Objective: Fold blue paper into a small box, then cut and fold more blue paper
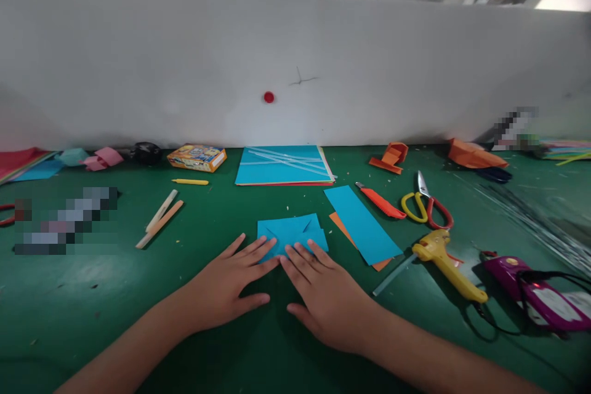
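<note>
A small folded sheet of blue paper point(290, 229) lies flat on the green table in front of me, creased with diagonal folds. My left hand point(235, 280) presses its lower left part with fingers spread. On the lower right part rests my right hand point(323, 295), fingers stretched out flat, its fingertips close to those of the left. Both hands cover the paper's near edge. To the right lies a blue paper strip point(362, 225) on top of an orange paper piece point(383, 265), apart from my hands.
Rightward are a red cutter knife point(381, 202), scissors point(427, 203), a yellow glue gun point(450, 265) and a purple power strip point(535, 292). Behind lie a paper stack point(277, 166) with clear strips and a patterned box point(197, 157). Wooden sticks point(161, 218) and a yellow crayon-like stick point(190, 182) lie left.
</note>
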Available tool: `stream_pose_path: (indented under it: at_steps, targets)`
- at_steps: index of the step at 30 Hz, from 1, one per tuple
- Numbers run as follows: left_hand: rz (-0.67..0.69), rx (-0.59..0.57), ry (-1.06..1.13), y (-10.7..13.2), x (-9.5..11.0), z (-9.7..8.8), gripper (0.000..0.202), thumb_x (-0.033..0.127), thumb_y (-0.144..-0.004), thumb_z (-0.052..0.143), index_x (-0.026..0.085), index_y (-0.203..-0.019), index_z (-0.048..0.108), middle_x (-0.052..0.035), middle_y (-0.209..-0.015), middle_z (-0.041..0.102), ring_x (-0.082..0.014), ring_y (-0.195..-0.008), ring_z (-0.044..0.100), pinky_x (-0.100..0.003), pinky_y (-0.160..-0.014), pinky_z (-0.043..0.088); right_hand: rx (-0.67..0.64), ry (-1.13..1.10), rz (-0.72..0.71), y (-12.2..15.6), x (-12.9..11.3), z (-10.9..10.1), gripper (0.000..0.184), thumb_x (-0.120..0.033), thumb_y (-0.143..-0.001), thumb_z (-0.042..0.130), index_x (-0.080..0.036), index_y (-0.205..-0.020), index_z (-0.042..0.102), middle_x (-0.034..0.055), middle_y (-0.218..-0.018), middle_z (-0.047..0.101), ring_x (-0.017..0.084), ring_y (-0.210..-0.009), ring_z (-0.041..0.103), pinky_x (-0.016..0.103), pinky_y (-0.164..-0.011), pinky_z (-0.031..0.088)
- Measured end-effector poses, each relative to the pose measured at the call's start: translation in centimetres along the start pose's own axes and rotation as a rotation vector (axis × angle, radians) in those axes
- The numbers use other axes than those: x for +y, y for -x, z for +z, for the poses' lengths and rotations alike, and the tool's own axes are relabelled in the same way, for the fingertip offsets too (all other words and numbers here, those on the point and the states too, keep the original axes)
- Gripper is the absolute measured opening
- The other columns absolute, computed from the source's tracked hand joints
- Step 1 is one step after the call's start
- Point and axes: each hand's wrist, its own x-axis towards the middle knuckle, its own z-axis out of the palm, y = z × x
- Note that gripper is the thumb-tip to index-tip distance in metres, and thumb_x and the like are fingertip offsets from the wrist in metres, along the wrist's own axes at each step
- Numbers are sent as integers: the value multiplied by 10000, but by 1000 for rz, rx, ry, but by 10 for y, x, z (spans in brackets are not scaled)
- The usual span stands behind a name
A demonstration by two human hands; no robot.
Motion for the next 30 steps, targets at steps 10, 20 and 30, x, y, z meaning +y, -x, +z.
stream_pose_path:
  at_steps: [10, 20, 30]
  targets:
    - [-27, 18, 17, 2, -3, 2, 639, 577, -1044, 518, 406, -1624, 313, -55, -1709, 224, -326, -1563, 285, -616, -1277, 169, -24, -48, 0, 17, 21, 3, 750, -575, -1080, 373, -87, -1644, 289, 152, -1701, 248, 285, -1589, 219, 533, -1314, 138]
    - [-118, 39, -2, 3, 3, 8, 604, 629, -1036, 490, 432, -1595, 373, -38, -1719, 179, -373, -1560, 285, -635, -1248, 246, -79, -2, 122, 42, 39, -9, 719, -536, -1098, 339, -97, -1656, 231, 138, -1704, 231, 307, -1584, 234, 632, -1287, 123]
    - [-129, 159, -144, -4, 6, 15, 481, 570, -1070, 432, 332, -1426, 652, -124, -1564, 528, -390, -1449, 490, -613, -1117, 471, -76, -35, 151, 42, 41, -6, 706, -547, -1093, 355, -158, -1666, 224, 100, -1714, 229, 296, -1590, 216, 641, -1284, 122]
